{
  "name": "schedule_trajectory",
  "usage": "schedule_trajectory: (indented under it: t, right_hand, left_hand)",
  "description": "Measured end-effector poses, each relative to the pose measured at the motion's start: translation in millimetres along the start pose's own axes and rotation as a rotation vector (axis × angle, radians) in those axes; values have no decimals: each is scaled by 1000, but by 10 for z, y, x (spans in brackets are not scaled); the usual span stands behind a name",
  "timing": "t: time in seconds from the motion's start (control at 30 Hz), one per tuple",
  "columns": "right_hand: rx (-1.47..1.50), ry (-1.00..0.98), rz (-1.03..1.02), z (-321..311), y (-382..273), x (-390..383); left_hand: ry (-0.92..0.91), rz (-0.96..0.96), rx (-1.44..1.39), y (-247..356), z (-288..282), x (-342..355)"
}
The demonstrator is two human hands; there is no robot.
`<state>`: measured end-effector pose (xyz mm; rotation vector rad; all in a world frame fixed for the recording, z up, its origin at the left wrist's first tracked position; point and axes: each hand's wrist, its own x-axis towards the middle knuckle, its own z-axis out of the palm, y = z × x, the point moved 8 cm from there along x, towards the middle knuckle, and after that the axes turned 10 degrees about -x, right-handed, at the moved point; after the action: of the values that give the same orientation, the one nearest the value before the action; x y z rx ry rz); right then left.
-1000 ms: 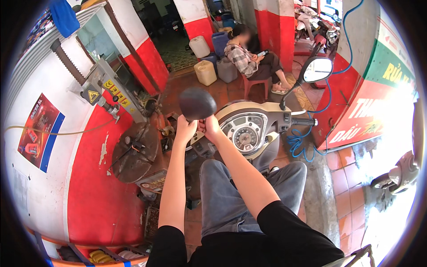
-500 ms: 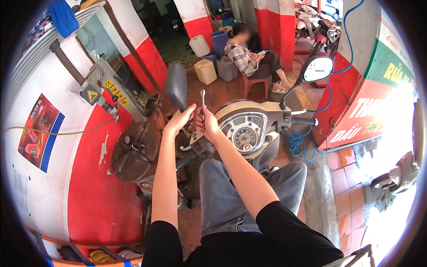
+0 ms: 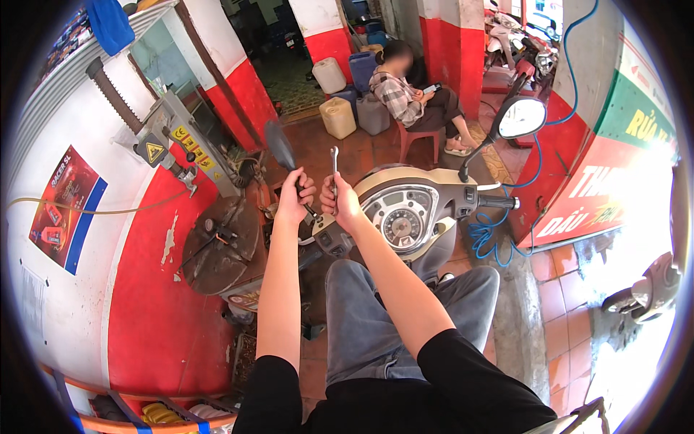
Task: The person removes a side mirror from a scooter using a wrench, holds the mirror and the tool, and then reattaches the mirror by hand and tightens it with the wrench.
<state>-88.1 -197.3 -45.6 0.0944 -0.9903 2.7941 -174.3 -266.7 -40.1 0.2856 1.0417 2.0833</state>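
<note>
My left hand (image 3: 294, 195) is closed round the stem of the scooter's dark left mirror (image 3: 279, 146), whose head stands above my fist. The stem's lower end comes out below my fingers near the handlebar; whether it is still joined there I cannot tell. Just to the right, my right hand (image 3: 343, 201) grips a metal wrench (image 3: 334, 160) upright, its jaw pointing away from me. Both hands are over the left side of the beige scooter's handlebar, beside the round-dialled instrument panel (image 3: 400, 223). The right mirror (image 3: 522, 118) is on its stalk.
A tyre-changing machine (image 3: 220, 246) with a round turntable stands close on the left. Ahead, a person (image 3: 397, 94) sits on a red stool (image 3: 419, 137) beside several plastic jerrycans (image 3: 337, 118). A blue air hose (image 3: 488, 235) lies coiled at the right, near a signboard (image 3: 578, 181).
My left hand has gone from open fingers at the mirror's base to a closed grip on its stem. The mirror head has turned and dropped leftward. My right hand with the wrench has drawn apart.
</note>
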Motion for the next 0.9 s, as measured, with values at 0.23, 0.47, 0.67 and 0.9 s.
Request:
schedule_trajectory:
  t: [0.23, 0.47, 0.67, 0.9]
  right_hand:
    - [5, 2, 3, -32, 20, 21]
    - [15, -28, -17, -71, 29, 57]
    - [7, -28, -6, -10, 39, 19]
    - [-14, -13, -2, -13, 37, 20]
  left_hand:
    - [-27, 272, -186, 10, -87, -183]
    - [-59, 291, -24, 19, -242, -520]
    - [-65, 312, -69, -20, -479, -717]
    - [37, 353, -126, -126, -652, -839]
